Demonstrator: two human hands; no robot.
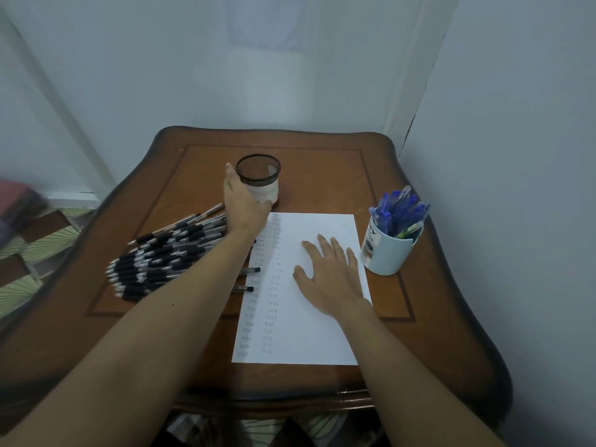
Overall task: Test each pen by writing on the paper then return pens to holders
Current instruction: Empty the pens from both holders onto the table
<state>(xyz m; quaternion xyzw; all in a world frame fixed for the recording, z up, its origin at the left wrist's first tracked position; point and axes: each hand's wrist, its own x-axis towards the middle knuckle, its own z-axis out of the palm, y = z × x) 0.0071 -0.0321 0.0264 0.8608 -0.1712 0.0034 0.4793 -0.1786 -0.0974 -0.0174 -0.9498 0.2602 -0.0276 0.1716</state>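
A white sheet of paper (309, 330) lies on the wooden table (322, 162), with two columns of small written words down its left side. My right hand (325, 275) rests flat on the paper, fingers spread. My left hand (243, 201) reaches to the black mesh pen holder (258, 175) behind the paper and wraps round its left side and white lower band; the holder looks empty. A pile of several black pens (164, 253) lies left of the paper, partly under my left forearm. A white mug (387, 253) at the right holds several blue pens (400, 211).
Two loose black pens (250, 279) poke out from under my left forearm onto the paper's left edge. Walls stand close behind and to the right of the table. A patterned floor and a pink object (19, 201) show at the left.
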